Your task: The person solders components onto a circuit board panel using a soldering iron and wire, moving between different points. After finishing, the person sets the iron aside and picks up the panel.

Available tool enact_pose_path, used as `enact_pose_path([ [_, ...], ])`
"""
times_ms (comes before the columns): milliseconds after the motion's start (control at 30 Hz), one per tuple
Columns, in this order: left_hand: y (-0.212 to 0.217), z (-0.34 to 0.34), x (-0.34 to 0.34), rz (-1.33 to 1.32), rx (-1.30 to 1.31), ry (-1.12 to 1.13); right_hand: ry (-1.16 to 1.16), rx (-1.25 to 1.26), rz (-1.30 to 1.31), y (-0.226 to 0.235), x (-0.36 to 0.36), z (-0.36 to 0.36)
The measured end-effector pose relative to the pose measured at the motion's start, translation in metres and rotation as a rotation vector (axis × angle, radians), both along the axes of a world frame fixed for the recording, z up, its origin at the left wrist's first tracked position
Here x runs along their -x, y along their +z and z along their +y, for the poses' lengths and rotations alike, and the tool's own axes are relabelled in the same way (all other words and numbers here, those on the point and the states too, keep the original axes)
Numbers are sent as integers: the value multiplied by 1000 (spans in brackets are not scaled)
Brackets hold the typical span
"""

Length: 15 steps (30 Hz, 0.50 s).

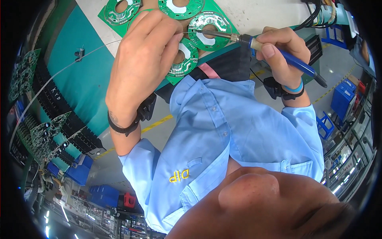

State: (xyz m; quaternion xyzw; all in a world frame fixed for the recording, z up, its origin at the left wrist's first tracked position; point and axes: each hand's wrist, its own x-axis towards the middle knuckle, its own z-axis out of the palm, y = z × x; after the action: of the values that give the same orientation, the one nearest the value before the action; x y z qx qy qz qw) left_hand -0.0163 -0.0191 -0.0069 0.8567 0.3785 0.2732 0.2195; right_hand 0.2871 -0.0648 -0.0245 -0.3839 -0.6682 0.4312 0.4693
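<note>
Board (pixel 221 22) seems at soldering step; left hand (pixel 145 55) pinches wire (pixel 106 45) beside it, right hand (pixel 284 49) holds iron (pixel 246 40) over it; steady wire feeding looks needed next.

Yellow stitched lettering (pixel 179 176), three capitals in one short row, stands on the left chest of the light blue shirt (pixel 262 123), near the pocket and turned upside down in this view; white lettering (pixel 55 93), also three capitals, runs at a slant along the black toothed rack (pixel 43 75) beside the green mat (pixel 79 95); on the green circuit boards (pixel 221 24), the fine pale marks are too small to read.
</note>
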Motion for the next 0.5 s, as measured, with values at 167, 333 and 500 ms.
enact_pose_path([
  [167,-2,1,-1,1,9,1,28,-39,-133,1,0,-2],
  [333,-2,1,-1,21,-35,-23,58,-196,-198,5,5,-2],
  [500,-3,0,-1,52,-80,-15,46,-254,-243,10,11,-6],
])
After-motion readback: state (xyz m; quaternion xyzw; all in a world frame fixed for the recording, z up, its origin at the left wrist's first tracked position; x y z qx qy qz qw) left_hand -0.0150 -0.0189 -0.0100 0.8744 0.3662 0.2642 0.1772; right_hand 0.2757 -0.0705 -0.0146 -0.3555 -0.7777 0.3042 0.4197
